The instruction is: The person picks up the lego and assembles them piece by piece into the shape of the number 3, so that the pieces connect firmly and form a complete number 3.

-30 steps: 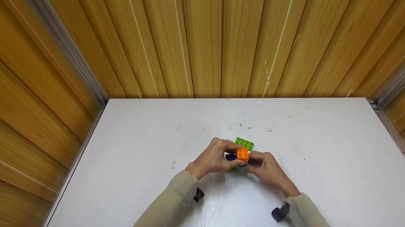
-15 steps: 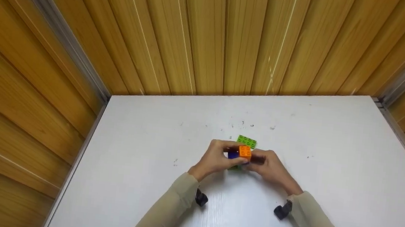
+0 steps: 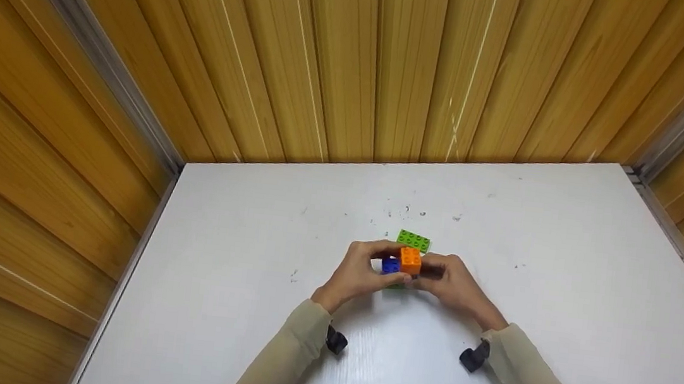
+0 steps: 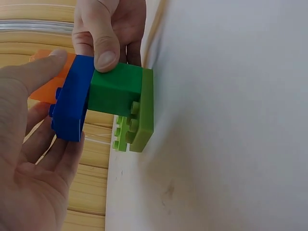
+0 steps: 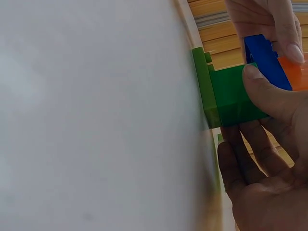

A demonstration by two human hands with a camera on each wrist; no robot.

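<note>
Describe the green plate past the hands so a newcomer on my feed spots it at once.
On the white table, find the left hand and right hand, close together. Just past them, toward the back wall, a flat light-green plate lies studs up. Its studs are bare, while the similar near plate, mostly hidden in the head view, carries a dark green block.

Left grip (image 3: 353, 277) pinches orange block (image 3: 410, 261), blue block (image 3: 391, 266) probably under it. Right grip (image 3: 454, 286) just right. Light-green brick (image 3: 414, 240) beyond, on white surface (image 3: 262, 228).
</note>
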